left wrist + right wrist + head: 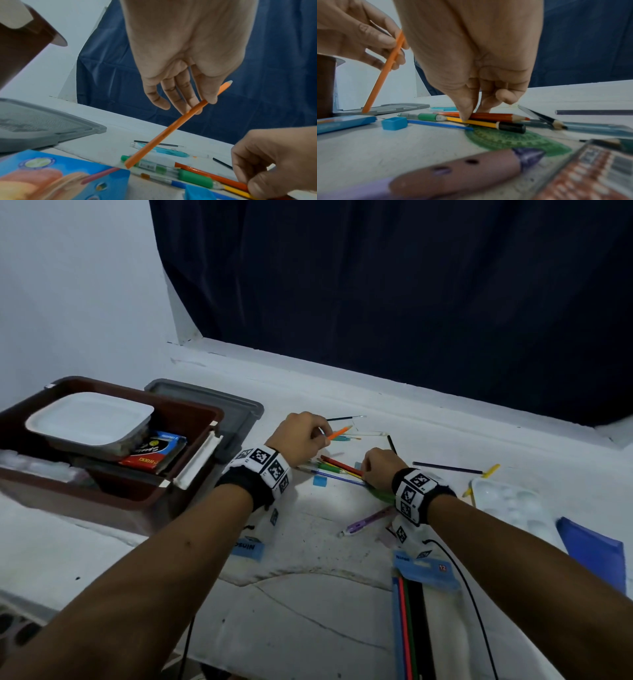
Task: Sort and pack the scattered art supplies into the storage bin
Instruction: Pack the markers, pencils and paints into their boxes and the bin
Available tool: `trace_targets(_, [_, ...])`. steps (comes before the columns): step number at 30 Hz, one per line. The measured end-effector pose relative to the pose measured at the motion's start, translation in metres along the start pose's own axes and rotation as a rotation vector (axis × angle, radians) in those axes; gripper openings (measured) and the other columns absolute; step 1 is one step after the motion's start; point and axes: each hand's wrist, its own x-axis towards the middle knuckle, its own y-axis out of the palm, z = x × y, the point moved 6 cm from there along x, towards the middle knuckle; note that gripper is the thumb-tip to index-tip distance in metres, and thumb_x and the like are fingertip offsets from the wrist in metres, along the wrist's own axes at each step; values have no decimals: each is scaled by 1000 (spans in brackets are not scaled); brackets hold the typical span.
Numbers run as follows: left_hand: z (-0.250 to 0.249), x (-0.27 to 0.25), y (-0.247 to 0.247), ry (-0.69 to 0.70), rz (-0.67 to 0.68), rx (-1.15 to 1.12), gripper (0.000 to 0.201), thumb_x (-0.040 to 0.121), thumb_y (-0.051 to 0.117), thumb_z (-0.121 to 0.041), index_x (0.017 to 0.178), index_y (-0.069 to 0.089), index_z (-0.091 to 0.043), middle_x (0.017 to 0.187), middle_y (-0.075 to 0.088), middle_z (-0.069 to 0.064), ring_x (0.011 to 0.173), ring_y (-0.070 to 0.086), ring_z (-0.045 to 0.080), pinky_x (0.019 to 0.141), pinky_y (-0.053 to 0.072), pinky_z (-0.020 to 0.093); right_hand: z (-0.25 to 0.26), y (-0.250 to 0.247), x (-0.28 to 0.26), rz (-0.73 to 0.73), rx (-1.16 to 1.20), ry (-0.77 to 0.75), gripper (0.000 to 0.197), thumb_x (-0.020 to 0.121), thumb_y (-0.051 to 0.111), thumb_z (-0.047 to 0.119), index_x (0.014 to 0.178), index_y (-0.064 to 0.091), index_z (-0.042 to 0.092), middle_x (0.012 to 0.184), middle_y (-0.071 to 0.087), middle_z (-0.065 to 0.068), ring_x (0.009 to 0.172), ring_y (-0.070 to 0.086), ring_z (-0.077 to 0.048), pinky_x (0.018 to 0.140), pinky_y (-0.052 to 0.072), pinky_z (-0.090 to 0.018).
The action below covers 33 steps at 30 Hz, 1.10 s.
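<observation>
Up off the table [308,542], the left hand [301,436] pinches an orange pencil [173,125] between thumb and fingertips, its other fingers loosely curled; the pencil slants down with its lower end above a green pen [180,171] and its sharpened tip raised toward the dark curtain [411,302]. Just to the right, the right hand [382,467] reaches down into a small heap of supplies, thumb and forefinger closing on a yellow pencil [476,122] that lies against a red pencil [496,116]; the remaining fingers are tucked in. Whether the yellow pencil is lifted or only touched cannot be told. Beside that heap lie a blue sharpener [394,123], a thin blue brush [440,124], a green protractor [513,140] and a black pencil [544,119]. A purple pen [368,520] lies nearer the person, close under the right wrist. Farther right sit a white palette [510,505] and a blue folder [596,553]; a pack of pencils [414,604] lies at the near edge. The brown bin [113,491] stands at the left, well apart from both hands, holding a white tray [89,419] and a small box [154,451], with a grey lid [219,402] just behind it.
</observation>
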Motion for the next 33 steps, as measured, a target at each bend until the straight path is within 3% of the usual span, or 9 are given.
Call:
trace_targets(3, [-2, 0, -2, -14, -34, -84, 9, 89, 67, -17, 96, 73, -17, 86, 72, 6, 79, 67, 21, 74, 57, 36, 0, -5, -7, -5, 21, -18, 8, 92, 58, 16, 91, 60, 9, 99, 64, -12, 94, 61, -30, 80, 52, -39])
trace_targets(6, [-4, 1, -4, -18, -64, -131, 7, 87, 68, -19, 92, 73, -17, 83, 73, 6, 77, 68, 23, 73, 58, 37, -4, -23, -19, -60, 159, -37, 3, 93, 57, 14, 95, 58, 15, 99, 58, -5, 90, 55, -25, 73, 46, -31])
trace_targets(11, [-13, 2, 3, -38, -50, -192, 8, 86, 70, -20, 93, 72, -16, 84, 74, 7, 78, 69, 21, 78, 58, 37, -31, -57, -53, -180, 569, 34, 31, 94, 40, -2, 92, 68, 11, 80, 61, -11, 64, 58, -25, 53, 45, -25])
trace_targets(14, [-23, -1, 9, -64, -49, -309, 7, 85, 71, -15, 91, 72, -11, 77, 73, 11, 73, 70, 23, 74, 60, 38, -44, -69, -85, -190, 826, 34, 30, 95, 40, -9, 99, 68, -1, 82, 66, -15, 63, 61, -16, 63, 50, -28])
trace_targets(18, [-48, -9, 27, -135, 12, -536, 18, 85, 70, -6, 103, 67, -3, 77, 73, 17, 78, 71, 35, 71, 60, 38, -57, -79, -138, -303, 1015, -50, 14, 90, 61, -3, 97, 69, 6, 81, 71, -16, 68, 64, -21, 68, 52, -35])
trace_targets(20, [-65, -17, 42, -182, 74, -671, 31, 86, 69, -3, 115, 59, -3, 80, 72, 20, 76, 70, 38, 68, 61, 38, -65, -75, -164, -381, 1138, -55, 11, 92, 62, 2, 99, 70, 5, 72, 66, -12, 62, 58, -19, 59, 49, -28])
trace_targets(23, [-89, -30, 65, -209, 151, -755, 36, 87, 69, -2, 120, 54, -6, 82, 71, 22, 57, 67, 23, 62, 61, 32, -83, -57, -198, -470, 1269, 1, 13, 93, 64, 10, 102, 73, 9, 68, 60, -2, 61, 52, -16, 54, 44, -27])
trace_targets(29, [-121, -69, 116, -280, 248, -705, 26, 85, 69, 1, 108, 63, 11, 71, 69, 18, 48, 63, 19, 58, 57, 34, -128, -16, -263, -495, 1411, 151, 14, 92, 64, 18, 93, 74, 8, 83, 67, -9, 74, 59, -17, 61, 47, -28])
trace_targets(33, [-135, -107, 137, -326, 375, -559, 18, 85, 71, -2, 94, 69, 13, 71, 67, 18, 50, 63, 15, 54, 57, 25, -159, 15, -304, -491, 1462, 251, 19, 93, 63, 15, 88, 73, 0, 82, 69, -15, 75, 62, -20, 66, 51, -32])
